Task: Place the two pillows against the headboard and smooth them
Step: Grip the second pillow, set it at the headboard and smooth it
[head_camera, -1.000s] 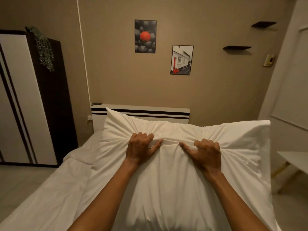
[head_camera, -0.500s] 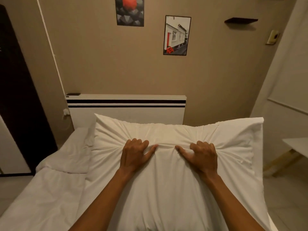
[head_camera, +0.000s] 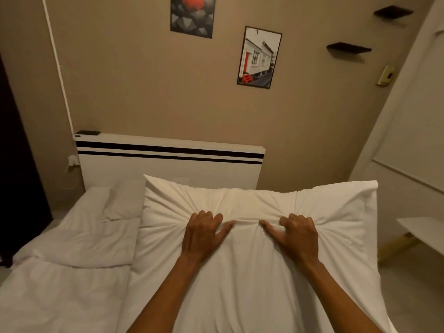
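Note:
I hold a large white pillow up in front of me over the bed. My left hand and my right hand both grip a bunched fold of its fabric near the top edge, thumbs pointing at each other. Its right part hangs past the bed's right side. The white headboard with two black stripes stands behind it against the beige wall. A flat white shape lies at the head of the bed on the left; I cannot tell whether it is the second pillow or folded bedding.
A rumpled white duvet covers the bed on the left. A dark wardrobe stands at far left. A small white table with wooden legs sits at right, next to a white door. Pictures and small shelves hang on the wall.
The view has moved closer to the headboard, with more of it showing above the pillow. The pillow sits lower relative to the headboard. Both hands keep the same grip.

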### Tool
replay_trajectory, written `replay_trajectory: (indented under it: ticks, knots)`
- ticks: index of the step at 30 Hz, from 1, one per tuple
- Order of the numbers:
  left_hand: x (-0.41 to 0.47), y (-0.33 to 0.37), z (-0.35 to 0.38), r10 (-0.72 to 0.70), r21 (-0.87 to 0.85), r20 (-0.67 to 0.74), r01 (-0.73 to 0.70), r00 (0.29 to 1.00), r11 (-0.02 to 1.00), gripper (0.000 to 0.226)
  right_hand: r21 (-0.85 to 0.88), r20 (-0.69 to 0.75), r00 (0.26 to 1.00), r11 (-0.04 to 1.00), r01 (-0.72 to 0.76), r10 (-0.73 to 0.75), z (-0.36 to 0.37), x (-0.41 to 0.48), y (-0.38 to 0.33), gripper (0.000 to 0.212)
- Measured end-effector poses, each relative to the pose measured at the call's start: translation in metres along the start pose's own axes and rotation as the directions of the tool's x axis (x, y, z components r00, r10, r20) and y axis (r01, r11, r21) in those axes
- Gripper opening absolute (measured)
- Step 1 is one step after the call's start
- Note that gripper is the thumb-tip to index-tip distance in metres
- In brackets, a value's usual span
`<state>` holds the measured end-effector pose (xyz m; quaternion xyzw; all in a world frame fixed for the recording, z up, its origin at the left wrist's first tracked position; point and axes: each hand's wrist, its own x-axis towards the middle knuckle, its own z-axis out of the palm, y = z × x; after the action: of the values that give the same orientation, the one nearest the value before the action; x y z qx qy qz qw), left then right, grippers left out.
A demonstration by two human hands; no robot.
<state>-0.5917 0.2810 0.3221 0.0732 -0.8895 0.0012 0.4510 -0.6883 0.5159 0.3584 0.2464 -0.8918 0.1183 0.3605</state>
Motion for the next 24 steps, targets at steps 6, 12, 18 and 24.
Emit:
replay_trajectory:
  ticks: [6,12,18,24]
  knots:
    - [-0.009,0.001,0.006,0.009,-0.046,-0.045,-0.011,0.999,0.999,0.043,-0.001,0.049,0.999,1.000,-0.012,0.012,0.003,-0.009,0.000,0.072]
    - [-0.003,0.010,-0.017,0.032,-0.046,-0.057,-0.034,0.998,0.998,0.045,0.021,0.105,0.993,0.998,-0.054,0.051,-0.010,-0.015,0.000,0.064]
    - [0.007,0.021,-0.027,0.021,0.020,-0.053,-0.020,0.998,1.000,0.047,0.094,0.131,0.989,0.993,-0.074,0.062,-0.008,-0.009,0.007,0.074]
    - [-0.002,0.015,-0.008,-0.025,0.095,-0.031,0.028,0.999,0.995,0.050,0.213,0.126,0.992,0.977,-0.008,-0.019,0.020,0.005,0.013,0.075]
